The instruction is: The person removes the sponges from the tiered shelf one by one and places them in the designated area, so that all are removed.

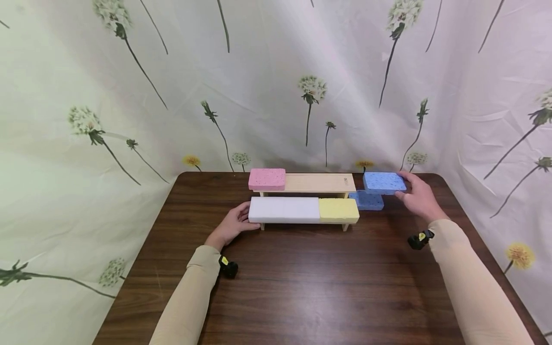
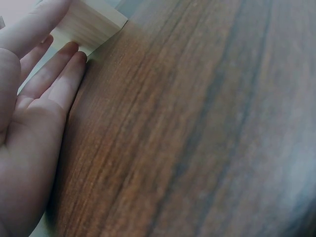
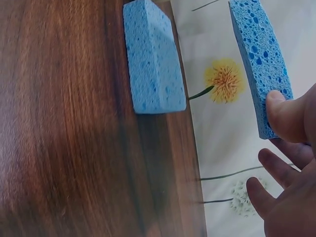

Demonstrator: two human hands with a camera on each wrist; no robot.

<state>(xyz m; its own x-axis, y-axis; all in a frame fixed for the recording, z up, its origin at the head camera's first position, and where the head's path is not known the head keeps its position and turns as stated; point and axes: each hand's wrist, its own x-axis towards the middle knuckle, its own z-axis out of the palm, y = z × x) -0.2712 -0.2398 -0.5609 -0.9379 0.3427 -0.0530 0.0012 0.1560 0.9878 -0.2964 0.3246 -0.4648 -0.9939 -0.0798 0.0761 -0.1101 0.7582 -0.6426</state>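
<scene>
My right hand (image 1: pixel 419 195) pinches a blue sponge (image 1: pixel 384 183) by its right end, thumb on one face, holding it in the air. A second blue sponge (image 1: pixel 370 200) lies on the table below it, partly hidden in the head view; the right wrist view shows this lower sponge (image 3: pixel 153 64) apart from the held one. My left hand (image 1: pixel 235 225) rests at the left end of the front wooden stand (image 1: pixel 302 223), fingers fairly straight against it. White sponge blocks (image 1: pixel 283 210) and a yellow sponge (image 1: pixel 338 209) lie in a row along that stand.
Behind stands another wooden stand (image 1: pixel 319 182) with a pink sponge (image 1: pixel 267 178) on its left end. The dark wooden table (image 1: pixel 293 282) ends at the back against a flower-printed curtain (image 1: pixel 267 96), which also hangs along both sides.
</scene>
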